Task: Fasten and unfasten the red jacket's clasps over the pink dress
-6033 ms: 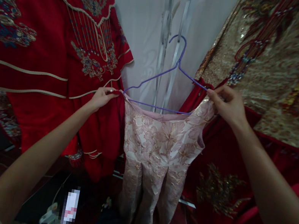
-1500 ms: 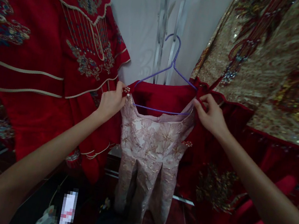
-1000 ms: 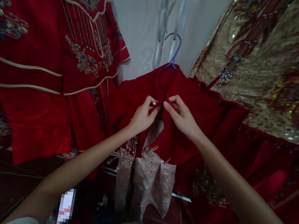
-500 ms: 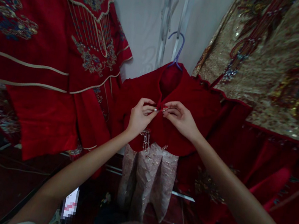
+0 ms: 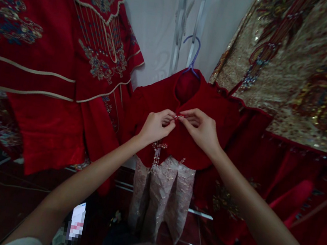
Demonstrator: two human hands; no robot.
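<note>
Left hand (image 5: 156, 124) and right hand (image 5: 200, 129) pinch the beaded clasp (image 5: 177, 117) at the red velvet cape (image 5: 200, 103) collar, meeting to close it; cape on purple hanger (image 5: 194, 56) over pink brocade dress (image 5: 159, 198).

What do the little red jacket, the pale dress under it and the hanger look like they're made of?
Red jacket: likely velvet, matte and deep in colour, with a soft-looking nap. Pale dress: probably brocade, a woven pattern with metallic glints. Hanger: thin wire, seemingly plastic-coated, smooth purple.
</note>
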